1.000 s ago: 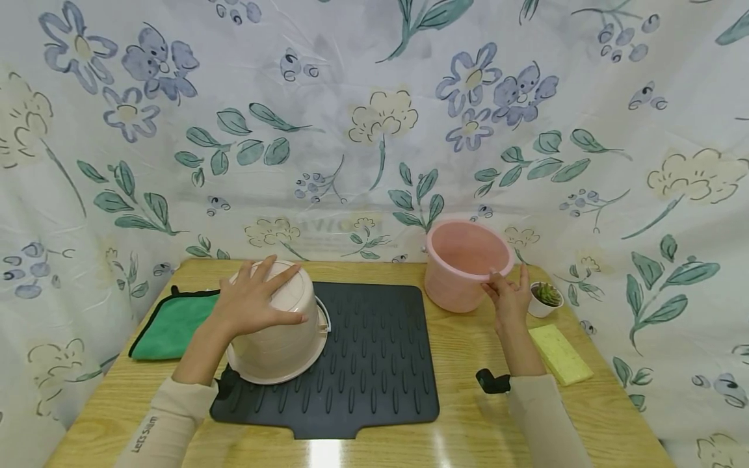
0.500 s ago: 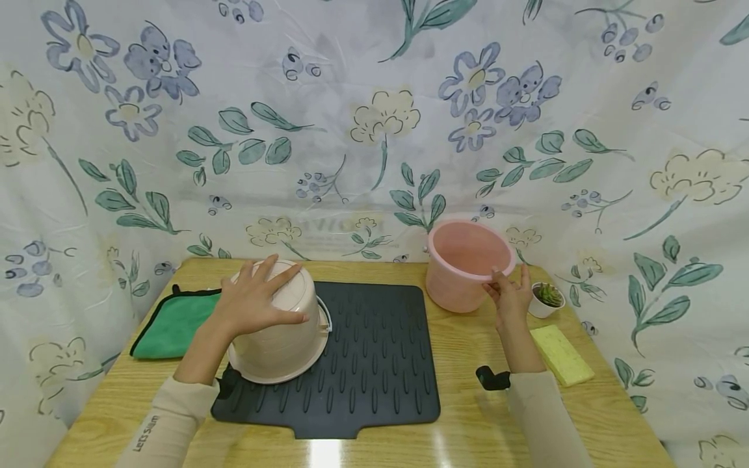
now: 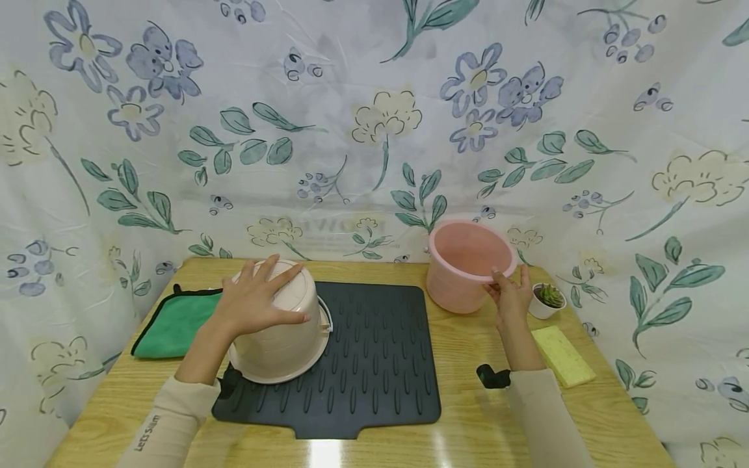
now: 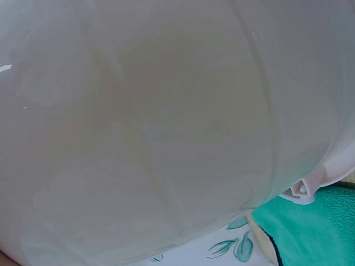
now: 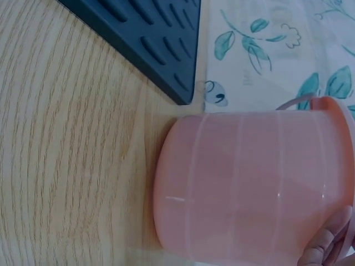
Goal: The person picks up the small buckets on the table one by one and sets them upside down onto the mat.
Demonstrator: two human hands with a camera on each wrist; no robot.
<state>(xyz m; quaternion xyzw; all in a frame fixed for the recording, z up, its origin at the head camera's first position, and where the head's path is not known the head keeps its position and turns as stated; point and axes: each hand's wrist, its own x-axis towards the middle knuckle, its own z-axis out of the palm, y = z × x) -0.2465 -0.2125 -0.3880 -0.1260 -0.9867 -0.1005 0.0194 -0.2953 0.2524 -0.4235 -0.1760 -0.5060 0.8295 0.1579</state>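
Observation:
On the left of the dark ribbed mat (image 3: 374,351), a cream bucket (image 3: 275,351) stands upside down, its rim on the mat. My left hand (image 3: 248,302) rests on its upturned base with fingers spread. The bucket's smooth wall fills most of the left wrist view. A pink bucket (image 3: 459,286) stands upright on the wooden table, right of the mat. My right hand (image 3: 510,299) pinches its rim at the near right side between thumb and fingers. The right wrist view shows the pink bucket's ribbed side, with fingertips (image 5: 327,238) at its rim.
A green cloth with black edging (image 3: 175,325) lies left of the mat. A small potted succulent (image 3: 547,299) and a yellow sponge (image 3: 562,354) are by the table's right edge. A floral curtain (image 3: 328,130) hangs close behind the table (image 3: 462,416).

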